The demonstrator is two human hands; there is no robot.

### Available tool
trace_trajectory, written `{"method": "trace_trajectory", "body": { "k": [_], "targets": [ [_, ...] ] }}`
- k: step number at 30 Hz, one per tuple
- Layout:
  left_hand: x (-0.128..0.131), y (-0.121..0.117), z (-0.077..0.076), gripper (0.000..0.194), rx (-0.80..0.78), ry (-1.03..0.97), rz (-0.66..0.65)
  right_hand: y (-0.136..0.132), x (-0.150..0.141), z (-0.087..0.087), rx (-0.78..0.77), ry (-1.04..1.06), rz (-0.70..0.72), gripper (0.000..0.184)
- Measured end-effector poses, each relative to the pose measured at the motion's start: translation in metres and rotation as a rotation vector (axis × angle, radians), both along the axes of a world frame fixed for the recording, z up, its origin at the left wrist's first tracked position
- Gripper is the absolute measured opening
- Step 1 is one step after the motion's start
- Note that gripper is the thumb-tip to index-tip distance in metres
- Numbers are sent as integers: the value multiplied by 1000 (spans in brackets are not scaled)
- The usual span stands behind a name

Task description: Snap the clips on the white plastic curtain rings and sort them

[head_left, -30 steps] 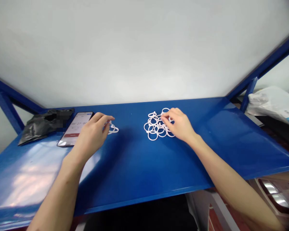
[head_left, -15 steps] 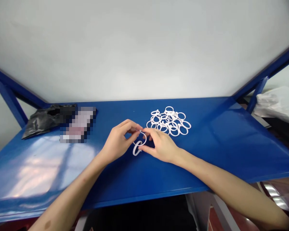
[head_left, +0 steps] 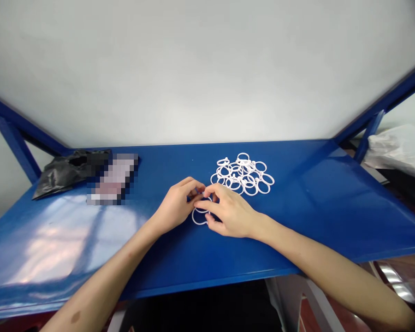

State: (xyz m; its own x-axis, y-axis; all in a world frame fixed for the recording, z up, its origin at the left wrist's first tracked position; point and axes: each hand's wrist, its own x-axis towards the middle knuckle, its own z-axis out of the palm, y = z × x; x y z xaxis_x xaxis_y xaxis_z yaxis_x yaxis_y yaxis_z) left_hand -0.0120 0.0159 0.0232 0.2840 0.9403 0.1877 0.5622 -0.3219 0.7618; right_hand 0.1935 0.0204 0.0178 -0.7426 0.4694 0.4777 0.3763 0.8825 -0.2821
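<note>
My left hand (head_left: 175,205) is closed, its thumb and fingertips pinching the top of a thin white plastic ring (head_left: 203,211). Facing it, my right hand (head_left: 235,212) has its fingers bent around the same ring's right side, with the fingertips of both hands nearly meeting. A second white ring (head_left: 194,220) hangs or leans just below the first, against my right fingertips; whether the two are linked is hidden by the fingers. Beyond my right hand lies a loose pile of white rings (head_left: 249,189) with small round knobs, several of them overlapping.
The blue table (head_left: 200,258) has a raised front edge and a pale panel (head_left: 207,74) behind it. A black plastic bag (head_left: 60,175) and a blurred-out flat object (head_left: 114,177) lie at left. Clear plastic bags (head_left: 397,147) sit beyond the right end.
My right fingers have shifted over the rings and cover more of them. The lower ring has turned from nearly edge-on to face me. The pile has not moved.
</note>
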Motion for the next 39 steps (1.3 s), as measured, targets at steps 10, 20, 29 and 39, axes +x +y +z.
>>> {"method": "trace_trajectory", "body": {
  "k": [10,20,29,39],
  "targets": [
    [-7,3,5,20,-431,-341,-25,5,-1,-5,60,-12,-27,16],
    [-3,2,7,25,-532,-469,1,-1,-4,-8,182,21,-11,21],
    [-4,2,7,28,-536,-531,36,-1,-5,-6,29,7,-70,32],
    [-4,0,10,24,-439,-434,-17,3,-2,-10,53,-4,-63,24]
  ]
}}
